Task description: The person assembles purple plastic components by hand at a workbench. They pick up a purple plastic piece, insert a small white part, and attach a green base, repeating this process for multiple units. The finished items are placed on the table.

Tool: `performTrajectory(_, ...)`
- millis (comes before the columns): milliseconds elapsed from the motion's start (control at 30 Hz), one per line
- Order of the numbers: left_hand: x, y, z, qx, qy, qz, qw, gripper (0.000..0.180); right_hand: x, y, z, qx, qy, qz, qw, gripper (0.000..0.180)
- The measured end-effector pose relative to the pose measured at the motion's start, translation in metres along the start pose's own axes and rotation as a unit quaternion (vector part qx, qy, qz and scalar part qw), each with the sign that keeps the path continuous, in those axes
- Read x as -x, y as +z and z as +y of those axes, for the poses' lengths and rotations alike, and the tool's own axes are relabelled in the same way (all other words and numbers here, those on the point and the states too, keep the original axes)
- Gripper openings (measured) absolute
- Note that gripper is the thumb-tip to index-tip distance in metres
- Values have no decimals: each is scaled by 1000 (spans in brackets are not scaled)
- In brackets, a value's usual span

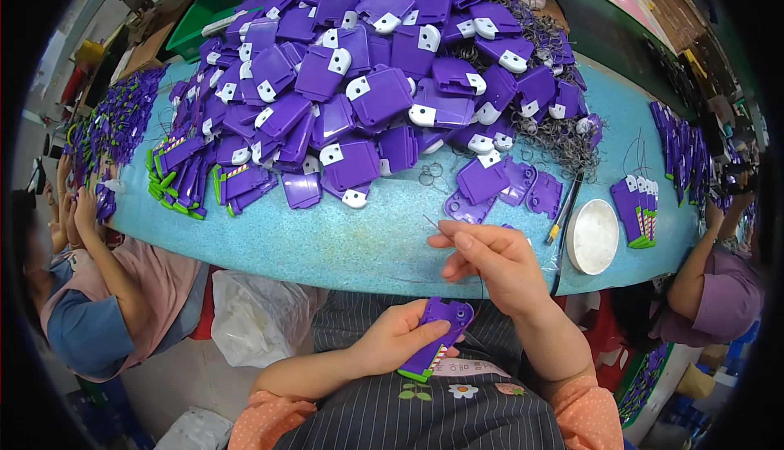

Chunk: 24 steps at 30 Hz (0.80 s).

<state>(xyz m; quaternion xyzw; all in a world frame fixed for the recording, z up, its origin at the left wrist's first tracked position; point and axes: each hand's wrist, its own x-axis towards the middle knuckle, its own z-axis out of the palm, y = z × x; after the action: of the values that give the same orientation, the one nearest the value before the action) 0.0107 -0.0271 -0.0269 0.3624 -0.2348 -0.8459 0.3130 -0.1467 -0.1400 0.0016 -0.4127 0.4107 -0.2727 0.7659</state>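
— Purple plastic tag (437, 337), the one with the green end and striped label: where is it?

— Nearest of all, over the striped apron (425, 417), in the left hand (400, 337). That grip is closed around it, thumb on top, the tag tilted with its round end up.

— And the right hand (494, 258)?

— Just above, at the near edge of the desk (327, 242). Its grip is pinched shut, fingertips together on a thin metal wire (431, 222) that sticks out toward the upper left.

— What lies past the hands?

— A few loose purple halves (523, 187) flat on the blue desk, then a yellow-handled tool (562, 215) beside a round white lid (594, 236). Right of that, a short row of finished tags (639, 209).

— Farther?

— A large heap of purple tags with white clips (376, 66) fills the middle, with tangled wire rings (563, 135) along its right side. Neat green-edged stacks (192, 176) sit at its left foot.

— Anyone else?

— One person (106, 287) sits at the left end, another person's arm (710, 274) rests at the right.
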Motion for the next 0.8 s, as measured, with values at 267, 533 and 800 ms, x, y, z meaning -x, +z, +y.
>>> performTrajectory(267, 11, -1, 12, 66, 168, 97, 979, 32, 38, 13, 1, 440, -402, 95, 797, 26)
performTrajectory(533, 16, 17, 6, -53, 279, 133, 949, 30, 44, 20, 7, 544, -450, 115, 699, 25)
performTrajectory(800, 15, 19, 7, -368, 323, 207, 847, 31, 48, 16, 8, 500, -411, 89, 757, 22)
